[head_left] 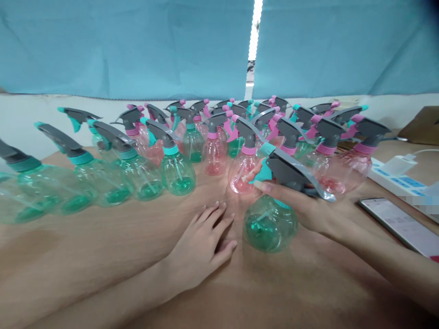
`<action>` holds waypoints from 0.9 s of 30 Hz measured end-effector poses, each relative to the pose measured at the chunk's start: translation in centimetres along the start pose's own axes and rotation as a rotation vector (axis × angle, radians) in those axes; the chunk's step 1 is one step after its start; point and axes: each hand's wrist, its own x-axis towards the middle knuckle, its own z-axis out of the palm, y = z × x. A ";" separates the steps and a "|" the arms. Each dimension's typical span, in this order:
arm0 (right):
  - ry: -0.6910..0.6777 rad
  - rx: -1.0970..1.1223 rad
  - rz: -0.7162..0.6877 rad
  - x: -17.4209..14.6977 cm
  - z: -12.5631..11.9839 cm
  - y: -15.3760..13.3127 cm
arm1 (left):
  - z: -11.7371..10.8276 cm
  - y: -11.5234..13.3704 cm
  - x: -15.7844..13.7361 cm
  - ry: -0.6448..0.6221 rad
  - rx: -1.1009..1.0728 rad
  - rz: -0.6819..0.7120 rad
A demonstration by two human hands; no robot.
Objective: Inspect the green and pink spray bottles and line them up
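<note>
A clear green spray bottle with a grey head and turquoise trigger is tilted near the front of the wooden table. Its neck and trigger are in the grip of my right hand, fingers wrapped round below the grey head. To the left of that bottle, my left hand rests palm down on the tabletop, fingers stretched forward and holding nothing. A pink spray bottle stands just behind the held one, partly covered by it.
Several green spray bottles form a row on the left. More pink and green ones crowd the back, including a pink bottle. At the right lie a phone and a white power strip. A blue cloth hangs behind.
</note>
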 end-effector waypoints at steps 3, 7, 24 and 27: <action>-0.036 -0.007 -0.012 -0.1 -0.1 -0.3 | 0.0 0.0 0.0 -0.005 0.003 0.001; 0.005 -0.073 0.043 -0.3 -0.6 0.2 | 0.0 0.0 0.1 -0.005 0.004 -0.004; -0.100 0.125 -0.144 0.5 0.4 1.5 | -0.2 0.2 0.1 -0.015 -0.010 -0.010; -0.112 0.160 -0.159 0.6 0.4 1.7 | -0.2 0.1 0.1 -0.008 -0.017 -0.005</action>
